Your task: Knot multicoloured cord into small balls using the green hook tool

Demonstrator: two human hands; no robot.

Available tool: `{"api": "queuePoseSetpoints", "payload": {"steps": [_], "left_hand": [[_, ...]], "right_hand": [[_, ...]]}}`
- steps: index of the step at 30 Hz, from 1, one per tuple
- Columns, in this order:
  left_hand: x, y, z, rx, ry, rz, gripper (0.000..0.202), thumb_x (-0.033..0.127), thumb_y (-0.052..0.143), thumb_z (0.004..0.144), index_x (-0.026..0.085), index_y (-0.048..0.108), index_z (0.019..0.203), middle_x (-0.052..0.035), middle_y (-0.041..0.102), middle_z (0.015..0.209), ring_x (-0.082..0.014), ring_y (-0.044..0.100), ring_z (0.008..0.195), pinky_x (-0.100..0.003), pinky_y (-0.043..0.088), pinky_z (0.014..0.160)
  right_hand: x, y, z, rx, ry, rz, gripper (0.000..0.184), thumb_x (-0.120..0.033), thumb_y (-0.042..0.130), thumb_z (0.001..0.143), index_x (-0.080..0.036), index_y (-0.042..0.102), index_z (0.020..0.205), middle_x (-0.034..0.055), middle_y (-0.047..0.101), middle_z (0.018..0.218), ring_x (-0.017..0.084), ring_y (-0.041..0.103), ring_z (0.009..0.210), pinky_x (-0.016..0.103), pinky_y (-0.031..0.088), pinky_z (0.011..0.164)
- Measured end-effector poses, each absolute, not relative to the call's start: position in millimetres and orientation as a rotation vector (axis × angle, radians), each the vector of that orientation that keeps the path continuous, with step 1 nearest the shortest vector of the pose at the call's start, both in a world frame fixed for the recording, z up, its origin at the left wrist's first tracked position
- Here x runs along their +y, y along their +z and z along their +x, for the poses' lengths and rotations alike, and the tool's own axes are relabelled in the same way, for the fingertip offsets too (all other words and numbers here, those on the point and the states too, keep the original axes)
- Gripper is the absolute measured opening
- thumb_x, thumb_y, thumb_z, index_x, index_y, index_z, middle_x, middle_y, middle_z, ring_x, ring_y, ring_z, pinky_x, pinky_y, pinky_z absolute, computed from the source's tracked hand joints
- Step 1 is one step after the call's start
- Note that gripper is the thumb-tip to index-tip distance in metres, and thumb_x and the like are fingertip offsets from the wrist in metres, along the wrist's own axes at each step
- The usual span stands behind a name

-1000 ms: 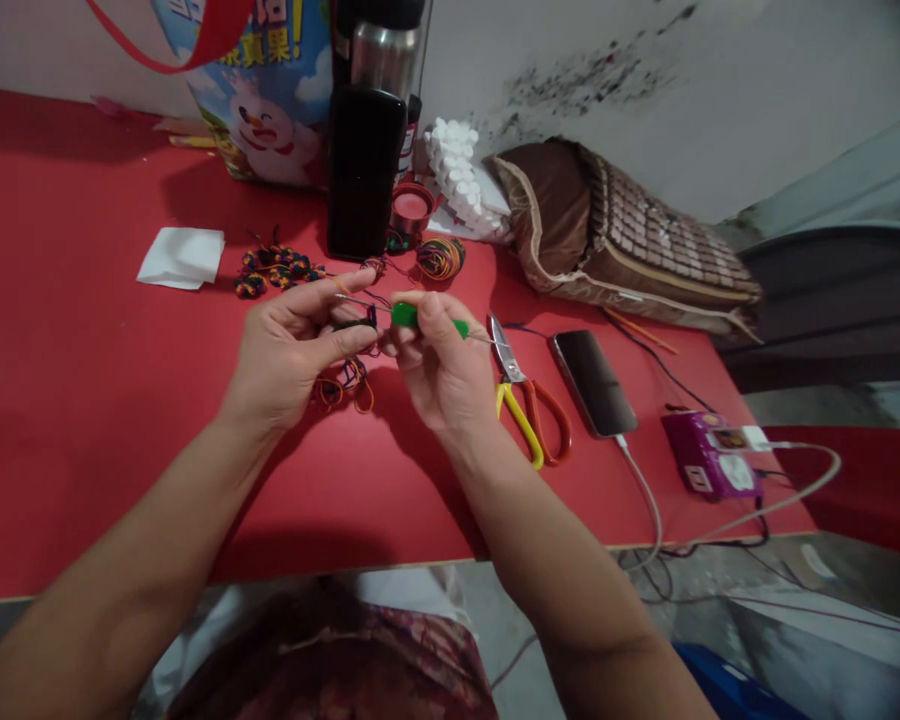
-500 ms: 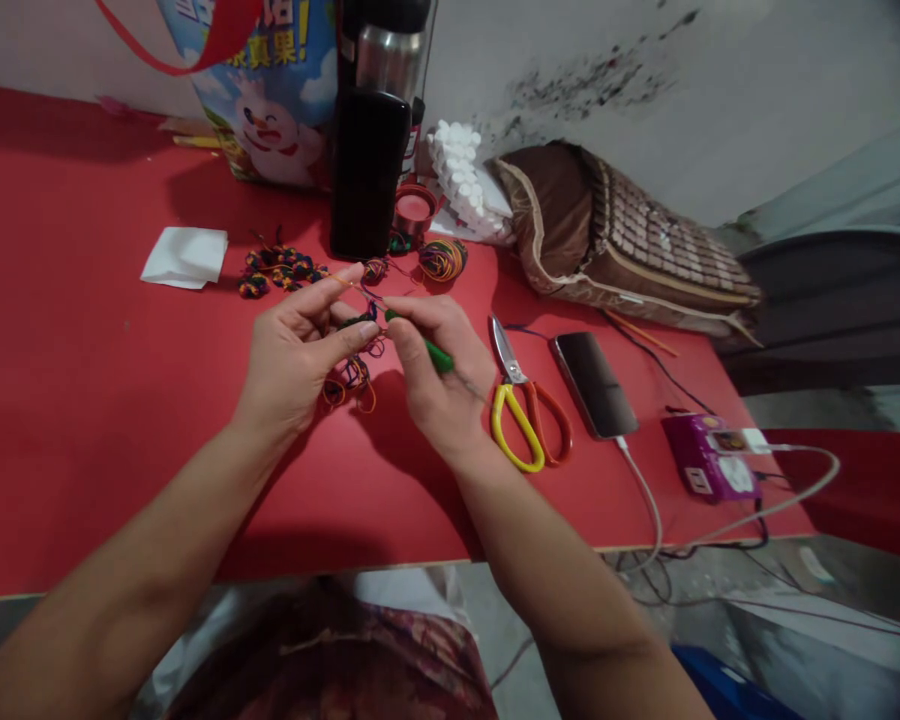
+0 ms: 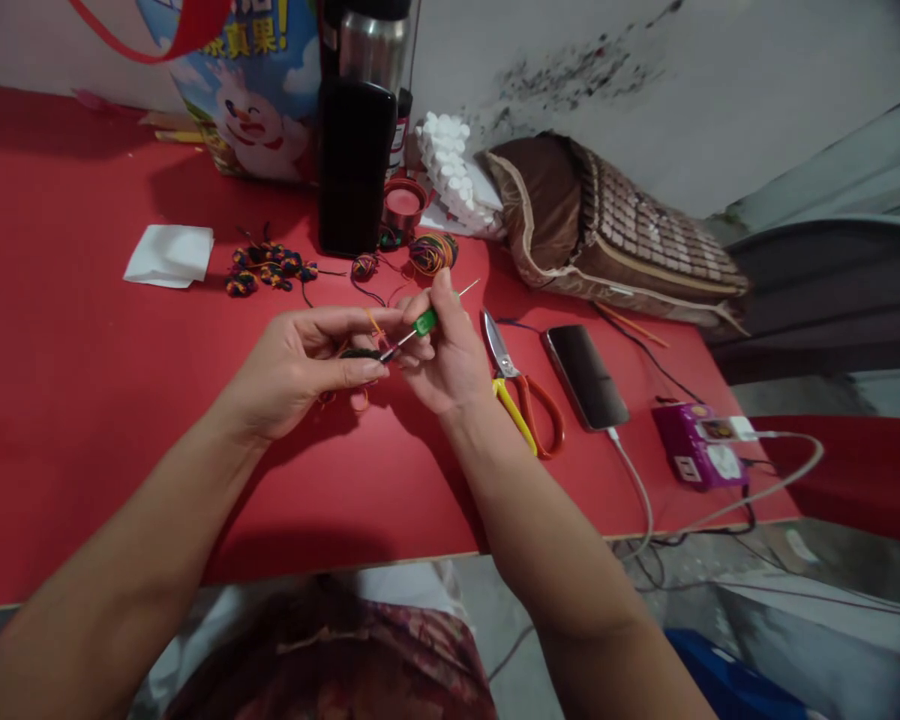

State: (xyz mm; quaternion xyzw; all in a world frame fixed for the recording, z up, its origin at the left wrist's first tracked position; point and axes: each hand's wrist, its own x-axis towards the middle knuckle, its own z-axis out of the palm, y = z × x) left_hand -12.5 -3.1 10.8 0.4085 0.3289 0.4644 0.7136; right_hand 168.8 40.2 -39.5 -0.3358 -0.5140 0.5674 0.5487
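Note:
My left hand (image 3: 300,365) pinches a small dark knot of multicoloured cord (image 3: 360,352) between thumb and fingers, with loose cord loops trailing under it on the red table (image 3: 82,350). My right hand (image 3: 446,350) is closed round a green-handled hook tool (image 3: 424,323), whose metal tip points left into the knot and whose thin shaft sticks out to the upper right. Both hands meet just above the table's middle.
Yellow-and-orange scissors (image 3: 521,395), a phone (image 3: 585,375) on a cable and a purple power strip (image 3: 694,455) lie to the right. Behind are finished cord knots (image 3: 266,268), a cord ball (image 3: 431,252), a white paper (image 3: 169,255), a black flask (image 3: 355,165), a printed bag (image 3: 255,90) and a brown cushion (image 3: 607,235).
My right hand has turned the green tool, so its handle now slants up to the right and its tip points into the knot. Both hands sit slightly lower in view.

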Motion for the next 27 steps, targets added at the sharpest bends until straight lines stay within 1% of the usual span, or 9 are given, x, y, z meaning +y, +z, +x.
{"api": "queuePoseSetpoints", "payload": {"steps": [3, 6, 10, 12, 15, 18, 20, 24, 27], "left_hand": [[-4.4, 11.7, -13.5, 0.708, 1.004, 0.927, 0.037, 0.010, 0.095, 0.073, 0.019, 0.092, 0.109, -0.0029, 0.073, 0.076, -0.0163, 0.069, 0.053, -0.027, 0.057, 0.049], [-3.7, 12.1, -15.5, 0.690, 0.982, 0.943, 0.041, 0.009, 0.093, 0.074, 0.020, 0.092, 0.113, -0.0025, 0.073, 0.076, -0.0164, 0.071, 0.056, -0.026, 0.058, 0.052], [-1.8, 11.8, -16.8, 0.678, 0.986, 0.934, 0.042, 0.007, 0.092, 0.074, 0.019, 0.091, 0.114, -0.0005, 0.073, 0.076, -0.0132, 0.070, 0.055, -0.021, 0.056, 0.051], [-1.6, 11.8, -16.3, 0.685, 0.998, 0.925, 0.042, 0.006, 0.092, 0.074, 0.019, 0.090, 0.113, 0.0000, 0.073, 0.076, -0.0121, 0.070, 0.055, -0.020, 0.056, 0.051], [-2.3, 12.5, -15.0, 0.698, 1.024, 0.904, 0.042, 0.005, 0.092, 0.072, 0.020, 0.091, 0.111, 0.0009, 0.073, 0.075, -0.0125, 0.072, 0.054, -0.020, 0.057, 0.051], [-3.1, 12.6, -14.3, 0.699, 1.035, 0.888, 0.042, 0.004, 0.091, 0.073, 0.022, 0.091, 0.110, 0.0017, 0.071, 0.072, -0.0141, 0.073, 0.052, -0.020, 0.056, 0.049], [-3.0, 11.4, -14.5, 0.699, 1.046, 0.898, 0.041, 0.006, 0.092, 0.074, 0.023, 0.091, 0.111, 0.0018, 0.071, 0.072, -0.0141, 0.073, 0.051, -0.019, 0.054, 0.046], [-2.0, 7.4, -15.0, 0.737, 1.074, 0.955, 0.043, 0.007, 0.091, 0.077, 0.024, 0.090, 0.116, 0.0014, 0.072, 0.074, -0.0138, 0.072, 0.051, -0.018, 0.050, 0.043], [-1.9, 7.0, -14.2, 0.754, 1.087, 0.970, 0.043, 0.006, 0.088, 0.077, 0.021, 0.088, 0.118, 0.0019, 0.071, 0.072, -0.0136, 0.071, 0.050, -0.020, 0.050, 0.044]], "right_hand": [[38.9, -33.9, 173.4, -1.256, 1.324, -0.768, 0.069, -0.084, 0.046, 0.103, -0.026, 0.075, 0.077, -0.0095, 0.029, 0.049, 0.010, 0.029, 0.041, 0.025, 0.041, 0.042], [35.1, -26.7, 173.5, -1.255, 1.270, -0.722, 0.067, -0.082, 0.049, 0.103, -0.026, 0.078, 0.080, -0.0087, 0.032, 0.050, 0.009, 0.028, 0.041, 0.026, 0.036, 0.040], [29.2, -16.7, 170.8, -1.174, 1.238, -0.754, 0.063, -0.079, 0.055, 0.102, -0.026, 0.078, 0.077, -0.0070, 0.039, 0.053, 0.008, 0.028, 0.043, 0.026, 0.033, 0.042], [27.4, -13.6, 170.0, -1.144, 1.226, -0.785, 0.062, -0.077, 0.059, 0.102, -0.025, 0.076, 0.073, -0.0063, 0.040, 0.054, 0.008, 0.029, 0.044, 0.026, 0.033, 0.043], [27.5, -13.2, 169.7, -1.138, 1.188, -0.814, 0.063, -0.079, 0.059, 0.100, -0.026, 0.073, 0.069, -0.0065, 0.037, 0.053, 0.009, 0.028, 0.045, 0.027, 0.032, 0.043], [29.1, -15.6, 169.5, -1.155, 1.128, -0.844, 0.066, -0.084, 0.056, 0.099, -0.026, 0.073, 0.070, -0.0065, 0.037, 0.052, 0.009, 0.030, 0.044, 0.027, 0.032, 0.043], [29.6, -16.9, 168.9, -1.166, 1.081, -0.853, 0.067, -0.084, 0.056, 0.098, -0.026, 0.073, 0.072, -0.0061, 0.038, 0.052, 0.009, 0.032, 0.044, 0.027, 0.032, 0.043], [29.3, -19.3, 168.4, -1.193, 1.000, -0.841, 0.059, -0.076, 0.063, 0.100, -0.025, 0.075, 0.074, -0.0059, 0.043, 0.054, 0.008, 0.036, 0.044, 0.027, 0.034, 0.043], [30.1, -22.8, 169.6, -1.228, 0.966, -0.851, 0.057, -0.074, 0.060, 0.103, -0.025, 0.076, 0.077, -0.0055, 0.044, 0.055, 0.008, 0.039, 0.044, 0.027, 0.035, 0.044]]}}
